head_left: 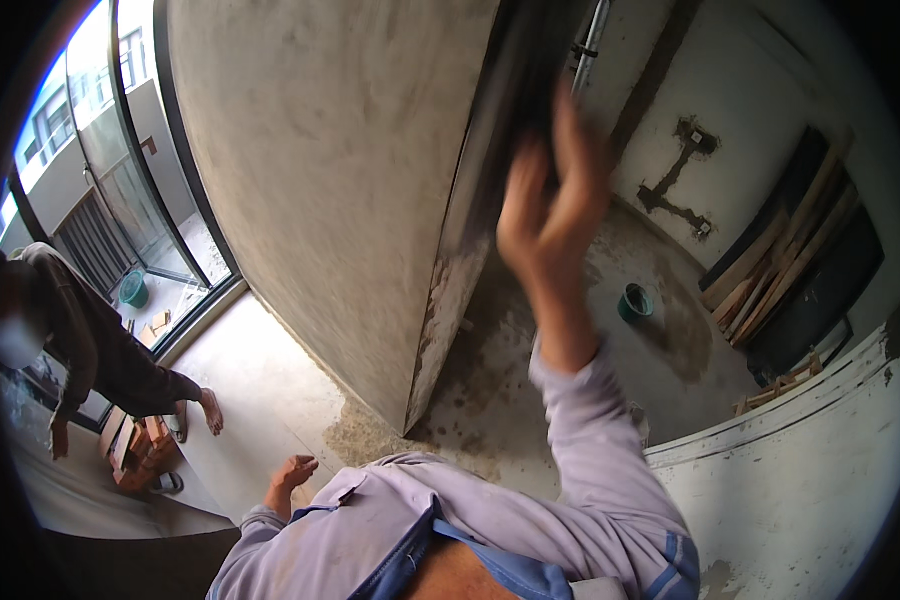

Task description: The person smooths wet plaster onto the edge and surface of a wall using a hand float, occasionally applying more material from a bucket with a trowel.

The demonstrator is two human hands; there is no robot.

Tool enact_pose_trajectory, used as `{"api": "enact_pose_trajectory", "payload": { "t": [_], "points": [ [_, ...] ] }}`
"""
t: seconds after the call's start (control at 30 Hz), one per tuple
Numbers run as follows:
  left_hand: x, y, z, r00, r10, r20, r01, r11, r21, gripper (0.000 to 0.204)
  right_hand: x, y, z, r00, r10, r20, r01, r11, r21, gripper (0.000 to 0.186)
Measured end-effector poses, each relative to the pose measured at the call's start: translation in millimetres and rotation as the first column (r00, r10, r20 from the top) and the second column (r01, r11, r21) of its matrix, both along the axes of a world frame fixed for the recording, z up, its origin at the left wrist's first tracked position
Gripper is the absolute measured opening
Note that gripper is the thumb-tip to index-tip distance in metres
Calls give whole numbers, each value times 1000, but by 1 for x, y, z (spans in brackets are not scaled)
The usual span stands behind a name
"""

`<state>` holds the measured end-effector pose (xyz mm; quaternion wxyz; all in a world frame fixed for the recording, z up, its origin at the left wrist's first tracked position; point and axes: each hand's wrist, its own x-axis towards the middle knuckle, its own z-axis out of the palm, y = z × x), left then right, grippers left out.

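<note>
My right hand (555, 215) is raised beside the corner of a plastered wall (340, 150). It is blurred by motion, but its fingers are stretched and spread, and I see nothing held in it. A dark, smeared vertical strip (530, 75) runs along the wall's edge right behind the fingers; whether they touch it, I cannot tell. Lower down, the plaster along the corner (438, 325) is rough and broken. My left hand (292, 478) hangs low in front of the wall's foot. Its fingers are curled in, with no object visible in them.
At the left, a person (80, 330) bends over near glass doors (105, 170) and a pile of bricks (142, 450). A green bucket (635, 302) stands on the stained floor at the right. Boards (785, 250) lean on the far right wall. Outside is another green bucket (134, 289).
</note>
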<state>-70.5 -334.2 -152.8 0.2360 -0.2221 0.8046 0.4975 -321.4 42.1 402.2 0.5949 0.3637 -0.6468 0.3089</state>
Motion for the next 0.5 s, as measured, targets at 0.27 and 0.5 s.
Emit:
{"api": "enact_pose_trajectory", "payload": {
  "t": [0.27, 0.5],
  "points": [
    [10, -38, -113, 810, -578, -95, 540, 800, -260, 42, 11, 13, -145, 946, 41, 321, -23, 998, -59, 46],
    [-4, -23, -30, 988, -153, 10, 153, 985, -81, 35, -50, 25, 114, 975, -71, -208, 42, 989, -141, 47]
  ]
}}
